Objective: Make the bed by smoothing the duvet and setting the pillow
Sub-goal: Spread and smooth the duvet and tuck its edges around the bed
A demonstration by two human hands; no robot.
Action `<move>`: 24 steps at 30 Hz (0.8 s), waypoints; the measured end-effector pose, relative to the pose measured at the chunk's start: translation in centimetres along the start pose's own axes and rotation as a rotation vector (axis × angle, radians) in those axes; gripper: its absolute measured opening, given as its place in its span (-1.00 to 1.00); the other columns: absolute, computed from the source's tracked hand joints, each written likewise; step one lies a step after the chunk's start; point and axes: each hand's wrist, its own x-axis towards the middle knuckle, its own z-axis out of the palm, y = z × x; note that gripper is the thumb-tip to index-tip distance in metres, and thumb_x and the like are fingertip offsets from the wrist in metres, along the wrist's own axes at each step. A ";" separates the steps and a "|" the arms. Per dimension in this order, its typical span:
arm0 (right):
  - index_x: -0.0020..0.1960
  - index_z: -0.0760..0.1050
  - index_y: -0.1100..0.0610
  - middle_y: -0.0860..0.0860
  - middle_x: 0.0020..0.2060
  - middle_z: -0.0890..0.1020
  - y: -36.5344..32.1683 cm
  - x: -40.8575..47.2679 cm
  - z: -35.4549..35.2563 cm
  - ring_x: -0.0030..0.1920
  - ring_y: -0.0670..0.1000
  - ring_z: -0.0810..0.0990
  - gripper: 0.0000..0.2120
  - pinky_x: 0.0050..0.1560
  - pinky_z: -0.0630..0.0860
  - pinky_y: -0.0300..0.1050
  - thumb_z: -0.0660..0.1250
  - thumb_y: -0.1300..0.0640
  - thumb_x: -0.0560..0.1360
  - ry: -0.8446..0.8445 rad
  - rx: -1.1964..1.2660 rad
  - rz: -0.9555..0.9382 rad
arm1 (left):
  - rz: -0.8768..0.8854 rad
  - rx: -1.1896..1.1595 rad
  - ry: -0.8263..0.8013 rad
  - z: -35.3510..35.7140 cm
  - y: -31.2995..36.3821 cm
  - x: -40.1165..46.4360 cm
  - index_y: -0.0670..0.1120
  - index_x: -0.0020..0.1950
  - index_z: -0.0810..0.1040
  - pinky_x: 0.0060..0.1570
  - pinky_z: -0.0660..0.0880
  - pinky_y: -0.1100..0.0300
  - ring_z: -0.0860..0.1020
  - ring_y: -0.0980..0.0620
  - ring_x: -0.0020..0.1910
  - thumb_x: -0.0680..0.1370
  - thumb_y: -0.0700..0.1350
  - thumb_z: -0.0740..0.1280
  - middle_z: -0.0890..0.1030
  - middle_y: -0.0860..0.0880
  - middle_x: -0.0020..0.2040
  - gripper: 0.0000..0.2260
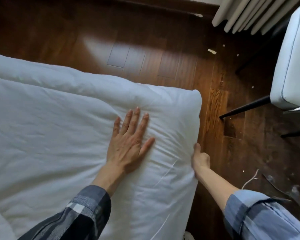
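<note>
The left hand lies flat, fingers straight, on the white duvet near its corner; the right hand pinches the duvet's side edge (bed's right, over the floor), nearer for tugging outward; no pillow identifiable.

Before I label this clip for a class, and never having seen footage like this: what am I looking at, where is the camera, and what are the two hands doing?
There is no machine here: a person is making a bed, and one wide-angle camera worn on their head looks forward and down, so you see their own arms. The big white thing is the duvet, lying on the bed with its corner toward the dark wooden floor. The left hand lies flat on the duvet, fingers straight, pressing it. The right hand is at the duvet's side edge, fingers curled round the fabric, gripping it. A pale chair stands at the right on the floor, with small scraps scattered near it. No pillow can be clearly told apart.
</note>
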 end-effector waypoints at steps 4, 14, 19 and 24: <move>0.50 0.29 0.20 0.16 0.38 0.48 -6.6 1.0 1.0 0.33 0.25 0.47 -0.06 0.37 0.38 0.20 0.00 -0.50 0.44 -0.150 0.207 0.090 | -0.036 0.007 -0.008 -0.1 -0.1 0.9 0.08 0.65 -0.18 0.56 -0.24 -0.07 -0.19 0.03 0.63 0.63 0.34 -0.21 -0.20 0.02 0.66 -0.36; 0.34 0.38 0.38 0.27 0.26 0.52 -11.8 6.2 -0.2 0.23 0.30 0.52 -0.38 0.20 0.44 0.10 0.20 -0.16 0.60 0.029 0.003 0.047 | -0.215 0.034 0.034 -1.3 -0.6 6.3 0.03 0.67 -0.05 0.57 -0.19 -0.06 -0.09 -0.02 0.64 0.65 0.29 -0.14 -0.04 -0.06 0.66 -0.37; 0.40 0.30 0.38 0.32 0.28 0.49 -14.3 7.1 -0.6 0.26 0.36 0.47 -0.31 0.27 0.44 0.14 0.19 -0.19 0.58 -0.074 -0.343 -0.015 | -0.362 0.021 0.027 -1.7 -0.6 7.4 -0.03 0.66 0.04 0.57 -0.11 -0.08 -0.05 -0.07 0.64 0.66 0.26 -0.14 0.03 -0.13 0.66 -0.36; 0.13 0.45 0.14 0.16 0.09 0.56 -23.5 3.1 5.2 0.10 0.21 0.51 -0.64 0.19 0.44 0.18 0.05 -0.09 0.60 -0.121 -0.645 -0.510 | -0.475 -0.006 0.046 -2.2 -0.3 8.1 -0.04 0.66 0.05 0.57 -0.10 -0.07 -0.05 -0.07 0.64 0.67 0.27 -0.14 0.04 -0.14 0.66 -0.36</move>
